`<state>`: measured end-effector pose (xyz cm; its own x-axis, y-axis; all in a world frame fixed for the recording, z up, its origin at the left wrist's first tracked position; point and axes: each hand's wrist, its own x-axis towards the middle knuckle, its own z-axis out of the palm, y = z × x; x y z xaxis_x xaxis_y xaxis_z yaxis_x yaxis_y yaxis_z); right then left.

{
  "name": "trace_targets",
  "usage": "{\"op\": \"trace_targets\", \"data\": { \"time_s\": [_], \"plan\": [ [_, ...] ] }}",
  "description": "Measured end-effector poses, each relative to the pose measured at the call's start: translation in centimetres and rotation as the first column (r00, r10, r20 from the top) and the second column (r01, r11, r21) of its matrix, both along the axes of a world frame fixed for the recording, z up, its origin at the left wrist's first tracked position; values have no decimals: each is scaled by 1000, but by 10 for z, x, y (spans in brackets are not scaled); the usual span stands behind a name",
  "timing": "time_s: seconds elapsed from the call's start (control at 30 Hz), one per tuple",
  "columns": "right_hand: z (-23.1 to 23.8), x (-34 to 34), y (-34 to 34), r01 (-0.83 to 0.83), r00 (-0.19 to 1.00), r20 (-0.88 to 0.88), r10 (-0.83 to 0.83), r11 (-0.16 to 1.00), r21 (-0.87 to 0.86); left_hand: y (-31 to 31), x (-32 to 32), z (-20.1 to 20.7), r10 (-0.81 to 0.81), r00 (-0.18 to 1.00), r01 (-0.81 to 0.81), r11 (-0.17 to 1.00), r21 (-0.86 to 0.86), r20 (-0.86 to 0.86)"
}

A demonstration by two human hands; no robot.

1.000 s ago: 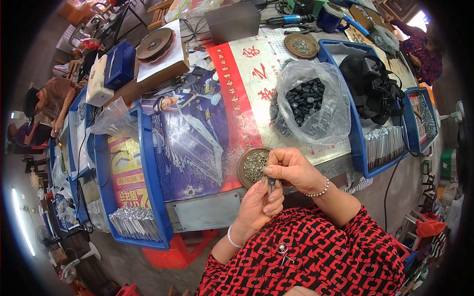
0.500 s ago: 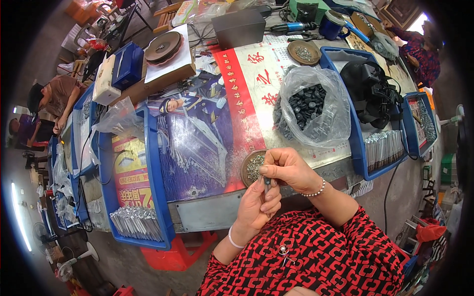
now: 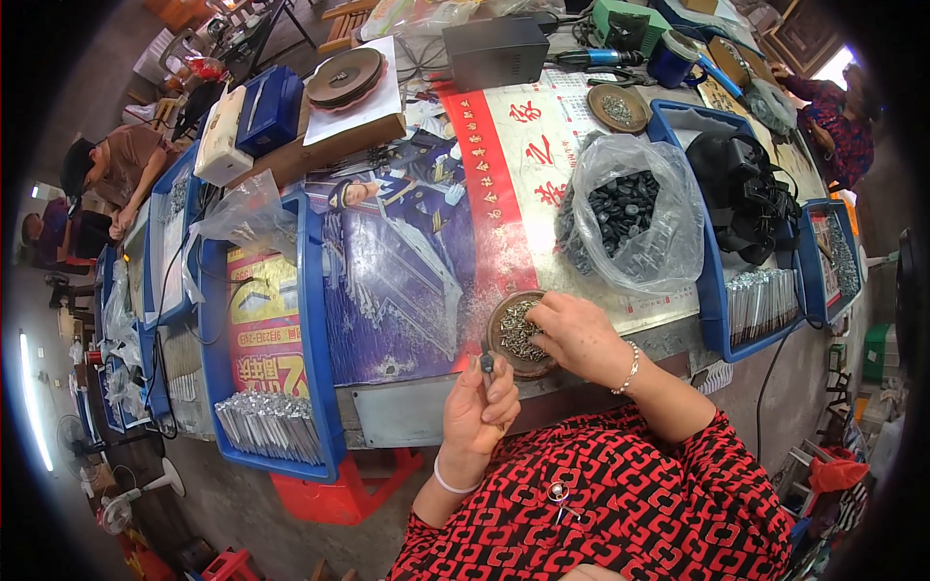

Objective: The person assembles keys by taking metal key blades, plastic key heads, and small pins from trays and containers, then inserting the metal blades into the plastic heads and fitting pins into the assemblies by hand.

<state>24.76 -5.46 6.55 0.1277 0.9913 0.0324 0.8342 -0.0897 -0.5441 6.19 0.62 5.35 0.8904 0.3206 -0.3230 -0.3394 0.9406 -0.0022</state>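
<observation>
In front of me, my left hand (image 3: 475, 414) is closed round a thin metal piece with a black end (image 3: 487, 362), which sticks up above the fingers. Just to its right, my right hand (image 3: 584, 332) reaches over a small round brown dish (image 3: 524, 372) at the table's front edge. The dish holds many tiny metal parts, screws or rivets by their look. My right thumb and fingertips are drawn together among these parts. Whatever they grip is hidden. Beyond that hand stands a clear plastic bag (image 3: 684, 254), its mouth wide, full of small black pieces.
Blue trays (image 3: 336, 426) with rows of flat metal pieces (image 3: 271, 428) flank the work spot; the right tray (image 3: 718, 320) also carries a black strapped device (image 3: 741, 184). Farther back are a second brown dish (image 3: 620, 124), a black box (image 3: 496, 53) and a blue mug (image 3: 675, 58). Other people sit left and right.
My right hand has left the metal piece and moved right and down to the dish of tiny parts. My left hand keeps the piece and has shifted slightly left. The view has turned slightly.
</observation>
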Motion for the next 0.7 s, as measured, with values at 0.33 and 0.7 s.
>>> {"op": "trace_targets", "data": {
  "time_s": [0.33, 0.7],
  "plan": [
    [-14, -6, 7, -22, 995, 99, 24, 1000, -20, -1, 1, -1, 0, 1000, 1, 1000, 25, -6],
    [-1, 4, 2, 195, 889, -427, -166, 981, 24, -2, 12, -7, -52, 998, 51, 998, -39, -22]
  ]
}}
